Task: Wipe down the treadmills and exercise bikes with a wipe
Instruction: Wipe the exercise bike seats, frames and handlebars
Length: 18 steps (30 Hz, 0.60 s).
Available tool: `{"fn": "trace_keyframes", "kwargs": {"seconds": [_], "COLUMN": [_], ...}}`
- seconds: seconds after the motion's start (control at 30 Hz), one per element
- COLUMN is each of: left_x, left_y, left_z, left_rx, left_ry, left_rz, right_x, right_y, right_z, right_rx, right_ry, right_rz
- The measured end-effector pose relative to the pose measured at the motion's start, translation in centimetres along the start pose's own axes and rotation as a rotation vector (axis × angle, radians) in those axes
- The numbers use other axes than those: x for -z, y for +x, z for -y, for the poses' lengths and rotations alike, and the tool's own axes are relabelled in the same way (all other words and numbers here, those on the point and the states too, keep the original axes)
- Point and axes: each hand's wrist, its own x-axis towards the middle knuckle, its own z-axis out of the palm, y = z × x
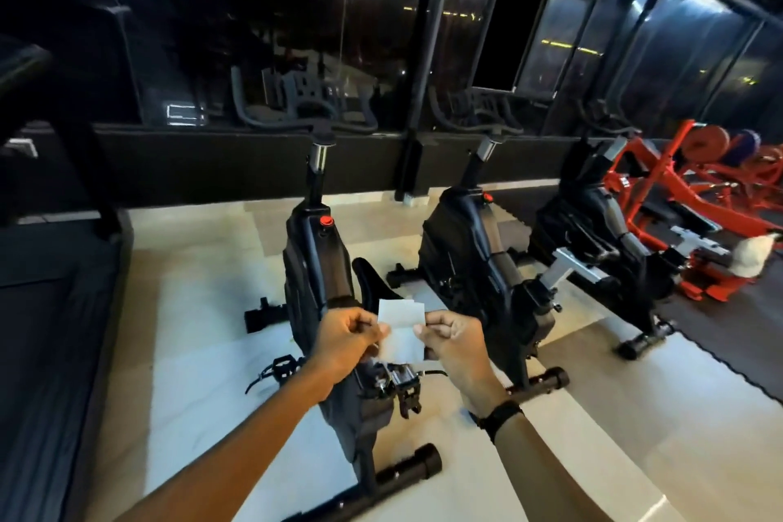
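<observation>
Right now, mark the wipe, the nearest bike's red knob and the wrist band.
wipe (401, 331): head view, sheet's middle.
red knob (326, 220): head view, knob's top.
wrist band (503, 417): head view, strap on right wrist.

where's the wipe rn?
Head view, lower centre: the wipe is held up between the left hand and right hand, each pinching a side, just above the nearest exercise bike.

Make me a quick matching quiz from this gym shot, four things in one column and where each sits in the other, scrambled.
Things:
1. wipe
2. treadmill
3. red weight machine
4. wristband

Places:
A. far right, beyond the bikes
B. on the right arm
C. pinched between the left hand and right hand
D. left edge of view

Pairs: 1-C, 2-D, 3-A, 4-B
</observation>
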Motion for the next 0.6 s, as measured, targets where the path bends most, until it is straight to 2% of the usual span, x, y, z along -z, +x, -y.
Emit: {"fn": "trace_keyframes", "kwargs": {"seconds": [0.17, 0.4, 0.53, 0.6], "left_x": [-0.5, -3.3, -4.5, -4.6], "left_y": [5.1, 13.5, 17.5, 19.3], "left_z": [2.3, 5.3, 7.9, 9.3], "left_rx": [0.05, 0.112, 0.146, 0.153], "left_ry": [0.035, 0.098, 0.216, 0.321], "left_rz": [-0.047, -0.06, -0.101, -0.164], "right_x": [-0.4, -0.2, 2.2, 3.3], "right_y": [5.7, 15.0, 21.0, 24.0], "right_z": [-3.3, -7.6, -10.9, -12.5], "right_rx": [-0.08, -0.106, -0.145, -0.065], "right_ry": [0.045, 0.144, -0.014, -0.207], "right_rz": [0.045, 0.224, 0.155, 0.076]}}
